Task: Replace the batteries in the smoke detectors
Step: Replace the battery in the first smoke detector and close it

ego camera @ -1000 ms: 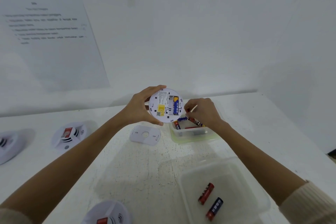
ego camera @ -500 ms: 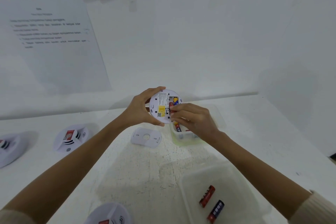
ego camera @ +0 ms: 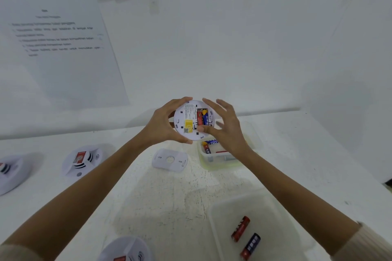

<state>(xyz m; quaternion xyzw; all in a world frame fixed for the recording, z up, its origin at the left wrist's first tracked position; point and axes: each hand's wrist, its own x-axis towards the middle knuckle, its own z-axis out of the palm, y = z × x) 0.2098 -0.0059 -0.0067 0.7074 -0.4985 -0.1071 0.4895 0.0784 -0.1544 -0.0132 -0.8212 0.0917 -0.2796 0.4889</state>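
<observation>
I hold a round white smoke detector [ego camera: 186, 121] up above the table, its back facing me. My left hand [ego camera: 164, 125] grips its left rim. A red battery [ego camera: 199, 117] and a blue battery [ego camera: 205, 117] lie side by side in its open compartment. My right hand [ego camera: 224, 127] has its fingers spread beside the right rim, and its thumb presses on the lower end of the red battery. The detector's white cover plate [ego camera: 169, 160] lies on the table below.
A small clear tub [ego camera: 214, 164] with several batteries sits under my right wrist. A larger clear tub [ego camera: 273, 210] at the near right holds two batteries [ego camera: 240, 229]. Other smoke detectors lie on the table at left [ego camera: 81, 161], far left [ego camera: 10, 172] and near bottom [ego camera: 125, 250].
My right hand took a red battery from the small tub, brought it to the detector and set it in the compartment. Its fingers have since spread, with the thumb on the battery.
</observation>
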